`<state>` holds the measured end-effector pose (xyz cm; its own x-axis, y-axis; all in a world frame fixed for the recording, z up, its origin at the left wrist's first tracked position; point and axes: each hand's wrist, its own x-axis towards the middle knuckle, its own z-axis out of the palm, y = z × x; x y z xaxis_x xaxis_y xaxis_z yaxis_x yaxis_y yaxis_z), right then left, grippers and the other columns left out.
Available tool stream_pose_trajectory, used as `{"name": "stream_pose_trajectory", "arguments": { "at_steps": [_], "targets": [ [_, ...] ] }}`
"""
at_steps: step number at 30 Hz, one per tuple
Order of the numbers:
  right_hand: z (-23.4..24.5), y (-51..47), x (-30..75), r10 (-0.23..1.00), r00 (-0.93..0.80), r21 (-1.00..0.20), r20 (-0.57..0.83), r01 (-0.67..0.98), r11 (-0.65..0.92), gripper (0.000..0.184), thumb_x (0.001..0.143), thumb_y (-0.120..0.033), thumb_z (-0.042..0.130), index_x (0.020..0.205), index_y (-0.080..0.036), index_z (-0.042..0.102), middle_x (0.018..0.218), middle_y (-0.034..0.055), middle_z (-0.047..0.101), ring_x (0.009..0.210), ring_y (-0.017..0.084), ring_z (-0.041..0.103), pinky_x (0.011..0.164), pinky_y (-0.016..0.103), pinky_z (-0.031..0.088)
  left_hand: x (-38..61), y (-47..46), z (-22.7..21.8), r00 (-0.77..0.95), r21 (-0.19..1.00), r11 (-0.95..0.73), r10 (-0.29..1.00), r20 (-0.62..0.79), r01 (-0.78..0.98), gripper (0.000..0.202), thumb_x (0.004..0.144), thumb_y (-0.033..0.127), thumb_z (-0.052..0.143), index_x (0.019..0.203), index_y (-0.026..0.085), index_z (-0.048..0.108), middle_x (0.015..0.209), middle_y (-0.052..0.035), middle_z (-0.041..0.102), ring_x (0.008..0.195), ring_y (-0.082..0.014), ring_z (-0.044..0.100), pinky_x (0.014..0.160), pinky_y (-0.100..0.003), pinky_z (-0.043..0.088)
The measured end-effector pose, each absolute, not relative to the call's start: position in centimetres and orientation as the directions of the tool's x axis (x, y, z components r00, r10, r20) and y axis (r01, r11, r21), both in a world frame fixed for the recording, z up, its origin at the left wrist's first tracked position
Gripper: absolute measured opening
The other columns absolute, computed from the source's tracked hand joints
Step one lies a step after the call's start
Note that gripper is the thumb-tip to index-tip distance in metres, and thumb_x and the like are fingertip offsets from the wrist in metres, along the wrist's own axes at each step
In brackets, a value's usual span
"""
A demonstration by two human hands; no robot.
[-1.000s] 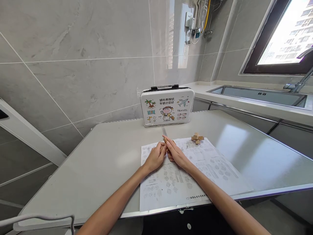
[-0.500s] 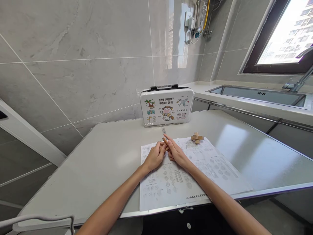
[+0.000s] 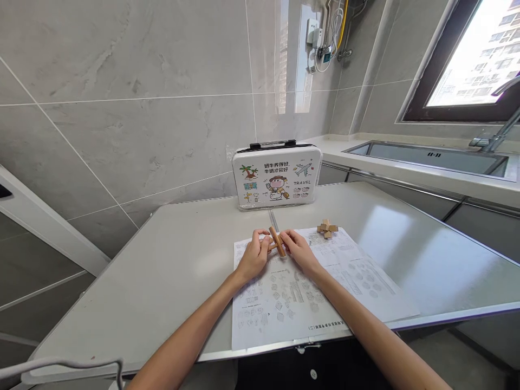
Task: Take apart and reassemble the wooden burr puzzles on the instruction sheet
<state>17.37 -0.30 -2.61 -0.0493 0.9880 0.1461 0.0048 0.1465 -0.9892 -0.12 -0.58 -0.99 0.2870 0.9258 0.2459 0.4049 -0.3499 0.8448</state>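
Note:
My left hand [image 3: 255, 253] and my right hand [image 3: 298, 250] meet over a printed instruction sheet [image 3: 300, 287] on the grey table [image 3: 162, 271]. Between their fingertips they pinch a small wooden puzzle piece [image 3: 277, 242] made of crossed brown sticks, held just above the paper. Both hands are closed around its ends. A second, assembled wooden puzzle [image 3: 327, 228] lies on the sheet's far right corner, apart from my right hand.
A white cartoon-printed case [image 3: 277, 176] with a black handle stands at the table's back edge against the tiled wall. A steel sink [image 3: 430, 158] and tap [image 3: 493, 138] sit in the counter at right, below a window. A white rail [image 3: 60, 365] crosses the lower left.
My hands have drawn slightly apart and moved a little farther from me, and the wooden piece now shows clearly between them as crossed sticks.

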Motion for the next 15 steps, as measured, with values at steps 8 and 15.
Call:
{"name": "stream_pose_trajectory", "arguments": {
  "at_steps": [8, 15],
  "targets": [
    [-2.92, -0.10, 17.46, 0.987, -0.116, -0.991, 0.113, -0.085, 0.104, 0.055, 0.086, -0.075, 0.060, 0.094, -0.021, 0.064, 0.064, -0.0042, 0.047, 0.059, 0.014, 0.042, 0.054, 0.027, 0.033, -0.31, -0.44, -0.54, 0.258, 0.806, -0.366, 0.927, 0.272, 0.465, 0.031, 0.107, 0.046, 0.034, 0.116, 0.022, 0.052, 0.073, 0.0011, 0.065, 0.064, -0.0180, 0.058, 0.066, -0.030, 0.043],
    [-2.82, -0.21, 17.49, 0.984, -0.134, -0.988, 0.121, -0.116, 0.106, 0.051, 0.088, -0.071, 0.062, 0.094, -0.020, 0.063, 0.061, -0.0054, 0.046, 0.055, 0.013, 0.039, 0.052, 0.027, 0.030, -0.25, -0.50, -0.44, 0.322, 0.830, -0.402, 0.902, 0.287, 0.386, 0.031, 0.107, 0.048, 0.037, 0.114, 0.022, 0.054, 0.104, -0.0072, 0.078, 0.086, -0.0216, 0.072, 0.084, -0.036, 0.052]
  ]
}}
